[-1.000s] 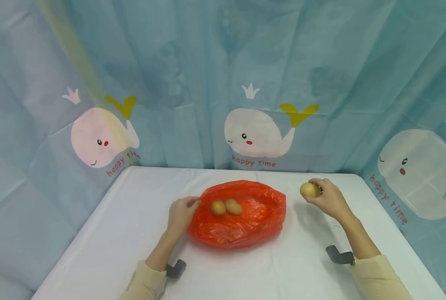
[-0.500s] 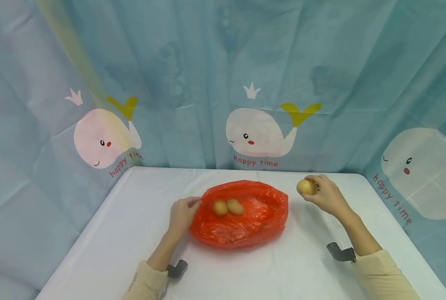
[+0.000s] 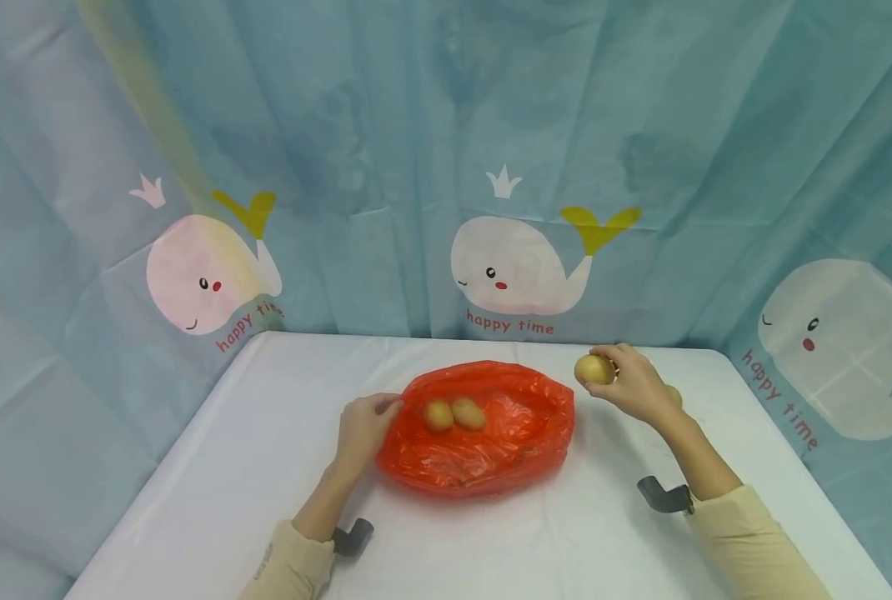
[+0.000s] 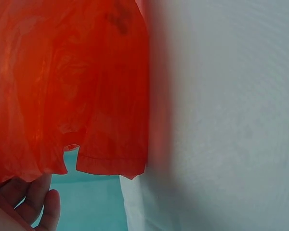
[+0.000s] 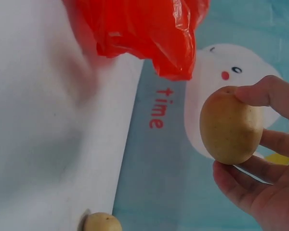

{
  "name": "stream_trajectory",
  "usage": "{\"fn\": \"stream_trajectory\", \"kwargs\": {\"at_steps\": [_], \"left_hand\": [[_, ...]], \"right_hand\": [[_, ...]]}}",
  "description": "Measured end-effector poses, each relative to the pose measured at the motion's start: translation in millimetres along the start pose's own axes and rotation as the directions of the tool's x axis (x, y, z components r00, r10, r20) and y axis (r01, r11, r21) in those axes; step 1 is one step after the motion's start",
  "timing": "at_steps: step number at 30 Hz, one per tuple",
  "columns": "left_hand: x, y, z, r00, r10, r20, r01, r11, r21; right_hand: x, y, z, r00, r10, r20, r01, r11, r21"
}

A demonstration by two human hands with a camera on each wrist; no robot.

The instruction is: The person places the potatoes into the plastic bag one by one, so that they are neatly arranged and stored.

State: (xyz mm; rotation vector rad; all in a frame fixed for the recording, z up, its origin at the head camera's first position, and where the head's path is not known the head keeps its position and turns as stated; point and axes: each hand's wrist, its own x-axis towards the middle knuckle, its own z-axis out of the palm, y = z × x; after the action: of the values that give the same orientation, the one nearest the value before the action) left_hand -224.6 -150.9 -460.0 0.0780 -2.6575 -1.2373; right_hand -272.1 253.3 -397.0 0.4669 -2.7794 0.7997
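Observation:
A red plastic bag (image 3: 476,467) lies with its mouth open on the white table, and two potatoes (image 3: 467,414) rest inside it. At the bag's left edge, my left hand (image 3: 365,429) pinches the rim; the left wrist view shows its curled fingers (image 4: 36,199) by the bag's lower edge. My right hand (image 3: 633,385) grips another potato (image 5: 231,125) between thumb and fingers, raised above the table to the right of the bag. Behind the right wrist a further potato (image 3: 674,395), partly hidden by it, lies on the table.
The white tabletop (image 3: 536,550) runs back to a blue curtain (image 3: 386,167) printed with whales. A dark wrist camera mount (image 3: 663,496) sticks out from the right forearm, another mount (image 3: 353,537) from the left.
My right hand has moved left and slightly up with its potato, nearer the bag. The potato behind the wrist has come into sight. My left hand stays at the rim.

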Motion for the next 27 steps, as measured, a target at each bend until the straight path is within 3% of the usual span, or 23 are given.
{"fn": "stream_trajectory", "kwargs": {"at_steps": [27], "left_hand": [[0.1, 1.8, -0.5, 0.999, 0.036, -0.014, -0.036, 0.999, 0.007]], "right_hand": [[20.0, -29.8, 13.1, 0.997, -0.008, 0.078, 0.006, 1.0, 0.031]]}}
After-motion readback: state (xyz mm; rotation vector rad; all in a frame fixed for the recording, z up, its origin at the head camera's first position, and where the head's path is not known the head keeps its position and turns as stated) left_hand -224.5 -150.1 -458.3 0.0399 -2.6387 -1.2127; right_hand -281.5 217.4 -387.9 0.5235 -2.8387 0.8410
